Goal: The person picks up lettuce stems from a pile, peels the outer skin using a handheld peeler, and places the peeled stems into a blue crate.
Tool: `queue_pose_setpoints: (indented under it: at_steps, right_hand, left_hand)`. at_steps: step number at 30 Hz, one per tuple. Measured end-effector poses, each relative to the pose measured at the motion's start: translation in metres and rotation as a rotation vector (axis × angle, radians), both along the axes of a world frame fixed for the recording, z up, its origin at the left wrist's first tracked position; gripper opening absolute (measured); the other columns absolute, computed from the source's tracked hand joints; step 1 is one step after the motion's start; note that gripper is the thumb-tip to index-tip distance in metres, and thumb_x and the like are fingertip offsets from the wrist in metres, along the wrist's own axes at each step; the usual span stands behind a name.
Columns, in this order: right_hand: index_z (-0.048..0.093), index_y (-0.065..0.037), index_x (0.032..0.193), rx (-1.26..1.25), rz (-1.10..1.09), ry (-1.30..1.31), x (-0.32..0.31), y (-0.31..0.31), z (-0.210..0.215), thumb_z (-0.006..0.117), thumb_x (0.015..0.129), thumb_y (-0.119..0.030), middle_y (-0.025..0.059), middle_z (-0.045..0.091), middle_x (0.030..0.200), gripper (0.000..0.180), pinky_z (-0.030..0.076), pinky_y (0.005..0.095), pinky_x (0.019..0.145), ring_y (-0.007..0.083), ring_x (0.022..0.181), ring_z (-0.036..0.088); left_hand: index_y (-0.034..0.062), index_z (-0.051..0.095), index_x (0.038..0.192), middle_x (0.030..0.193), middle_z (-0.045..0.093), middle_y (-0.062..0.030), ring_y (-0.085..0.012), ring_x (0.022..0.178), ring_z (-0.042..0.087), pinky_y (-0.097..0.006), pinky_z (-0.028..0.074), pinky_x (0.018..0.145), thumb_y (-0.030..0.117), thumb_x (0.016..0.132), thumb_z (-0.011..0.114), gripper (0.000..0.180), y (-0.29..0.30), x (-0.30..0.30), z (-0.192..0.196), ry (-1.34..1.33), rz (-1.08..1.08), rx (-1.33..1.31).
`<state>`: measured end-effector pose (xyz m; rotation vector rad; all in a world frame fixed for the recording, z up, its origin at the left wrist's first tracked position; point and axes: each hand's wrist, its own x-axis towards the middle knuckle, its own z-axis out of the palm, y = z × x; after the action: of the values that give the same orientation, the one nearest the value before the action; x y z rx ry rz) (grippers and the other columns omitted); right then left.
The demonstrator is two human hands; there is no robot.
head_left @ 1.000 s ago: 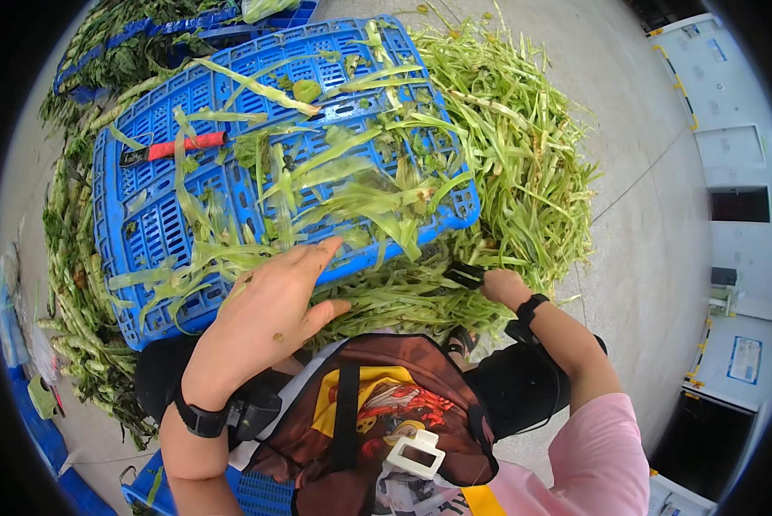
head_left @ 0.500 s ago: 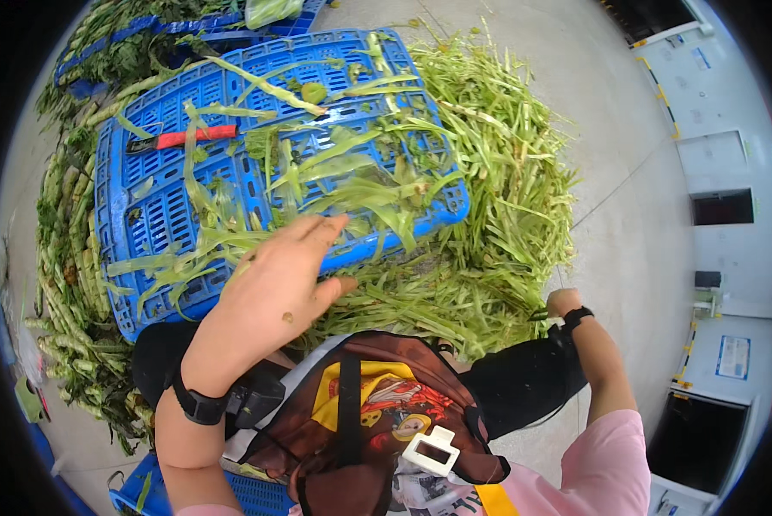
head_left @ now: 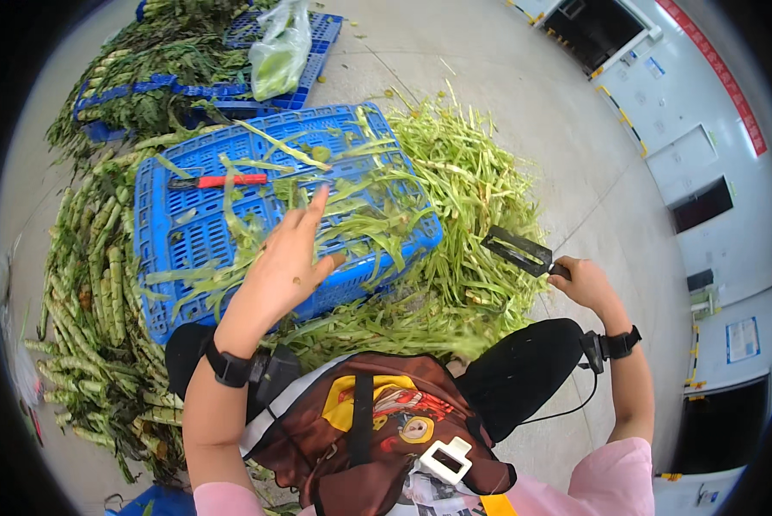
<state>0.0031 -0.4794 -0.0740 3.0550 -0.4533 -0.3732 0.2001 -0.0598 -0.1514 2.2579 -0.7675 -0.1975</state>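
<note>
My left hand (head_left: 284,258) hovers over the near edge of an overturned blue plastic crate (head_left: 156,219). Its fingers are spread, and nothing is in them. Green peel strips (head_left: 373,225) lie across the crate top, close to those fingers. Further left on the crate rests a tool with a red handle (head_left: 231,181) and a dark end. Out to the right, my right hand (head_left: 585,282) grips the handle of a black peeler (head_left: 498,239) with a wide slotted head. The peeler is held over the edge of a large heap of green peelings (head_left: 468,185), touching no stalk.
Thick pale-green stalks with leaves (head_left: 102,284) are piled along the left. Behind the crate, leafy stalks fill a blue container, and a plastic bag (head_left: 281,56) with something green lies on it. Grey floor (head_left: 609,206) stretches right to a white wall.
My right hand has risen away from beside my knee, bringing the peeler into plain sight. My left hand stays over the crate, its fingers spread wider. The whole view has shifted.
</note>
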Motion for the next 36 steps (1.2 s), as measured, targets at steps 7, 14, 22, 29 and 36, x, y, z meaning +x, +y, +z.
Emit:
queue_pose_setpoints:
  at_steps: [7, 14, 22, 29, 36]
  right_hand:
    - [0.065, -0.003, 0.102, -0.049, 0.174, -0.175, 0.010, 0.043, 0.029, 0.071, 0.079, -0.020, 0.0182, 0.066, 0.090, 0.029, 0.050, 0.0431, 0.068, 0.0367, 0.080, 0.063]
    - [0.063, 0.001, 0.105, 0.026, 0.355, -0.234, 0.043, 0.053, -0.009, 0.070, 0.076, -0.011, 0.0224, 0.065, 0.086, 0.032, 0.049, 0.0446, 0.069, 0.0405, 0.080, 0.062]
    - [0.060, -0.007, 0.125, -0.061, 0.331, -0.097, 0.073, 0.091, -0.039, 0.056, 0.094, -0.041, 0.0255, 0.067, 0.096, 0.046, 0.053, 0.0456, 0.072, 0.0403, 0.086, 0.066]
    - [0.059, 0.005, 0.114, 0.271, 0.141, -0.023, 0.090, 0.098, -0.134, 0.063, 0.092, -0.034, 0.0251, 0.065, 0.104, 0.045, 0.047, 0.0445, 0.082, 0.0393, 0.093, 0.062]
    - [0.059, 0.005, 0.116, 0.232, 0.062, 0.091, 0.097, 0.108, -0.121, 0.071, 0.087, -0.030, 0.0208, 0.067, 0.106, 0.047, 0.050, 0.0398, 0.083, 0.0310, 0.094, 0.064]
  left_hand:
    - [0.0035, 0.044, 0.141, 0.135, 0.042, -0.0223, -0.0403, 0.122, 0.044, -0.045, 0.040, 0.100, 0.036, 0.084, 0.068, 0.071, 0.103, -0.010, 0.009, -0.222, 0.183, 0.286]
    - [0.0087, 0.037, 0.147, 0.111, 0.060, -0.0192, -0.0324, 0.105, 0.057, -0.041, 0.046, 0.088, 0.033, 0.087, 0.066, 0.071, 0.290, -0.127, 0.098, 0.229, 0.339, 0.209]
    - [0.0027, 0.046, 0.136, 0.111, 0.058, -0.0217, -0.0355, 0.102, 0.058, -0.044, 0.050, 0.087, 0.032, 0.083, 0.070, 0.065, 0.374, -0.229, 0.039, 0.020, 1.258, 0.682]
    - [-0.0008, 0.046, 0.136, 0.117, 0.059, -0.0237, -0.0340, 0.107, 0.060, -0.040, 0.049, 0.088, 0.039, 0.082, 0.071, 0.072, 0.315, -0.180, -0.164, 0.488, 1.105, -0.051]
    - [-0.0053, 0.045, 0.134, 0.129, 0.053, -0.0285, -0.0399, 0.120, 0.051, -0.040, 0.041, 0.102, 0.038, 0.079, 0.073, 0.075, 0.260, -0.101, -0.297, 0.595, 1.350, -0.554]
